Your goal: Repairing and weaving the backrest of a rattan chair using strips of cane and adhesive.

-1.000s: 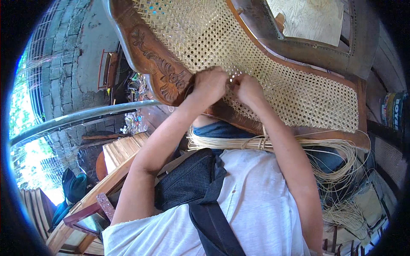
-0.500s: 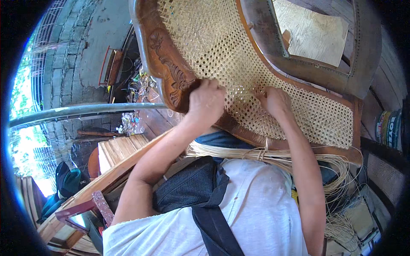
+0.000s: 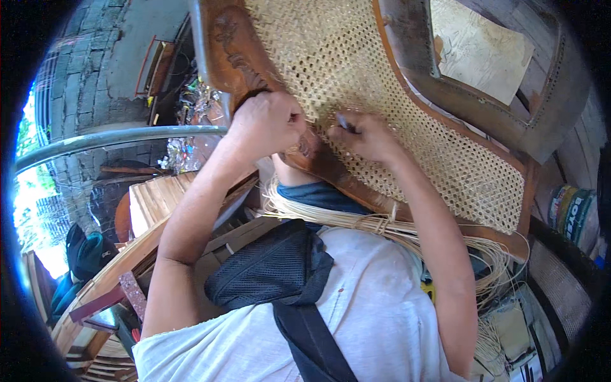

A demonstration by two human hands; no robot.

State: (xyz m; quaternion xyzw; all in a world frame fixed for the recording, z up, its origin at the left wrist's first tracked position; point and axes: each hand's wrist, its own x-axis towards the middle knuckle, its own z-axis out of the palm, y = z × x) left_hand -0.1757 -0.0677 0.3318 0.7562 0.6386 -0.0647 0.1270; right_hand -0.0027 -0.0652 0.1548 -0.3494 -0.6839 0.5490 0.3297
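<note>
A woven cane panel (image 3: 318, 44) with small open holes fills a carved brown wooden chair frame (image 3: 238, 57), tilted in front of me. My left hand (image 3: 267, 124) is closed in a fist at the frame's carved edge, and whatever its fingers grip is hidden. Just to the right, over the weave, my right hand (image 3: 369, 135) is closed round a small dark object (image 3: 344, 122) with a greyish end, whose kind I cannot make out. Across my lap, under the frame's near edge, lies a bundle of loose cane strands (image 3: 382, 223).
Another wooden frame (image 3: 474, 95) with an open middle stands at the far right. A paint can (image 3: 569, 213) sits at the right edge. Stacked wood pieces (image 3: 156, 204) and a metal rail (image 3: 121, 141) are on the left. A black mesh bag (image 3: 261, 270) hangs at my chest.
Both hands have moved left and slightly up across the panel, the left one going further. The small dark object now shows in the right hand. The view has shifted a little.
</note>
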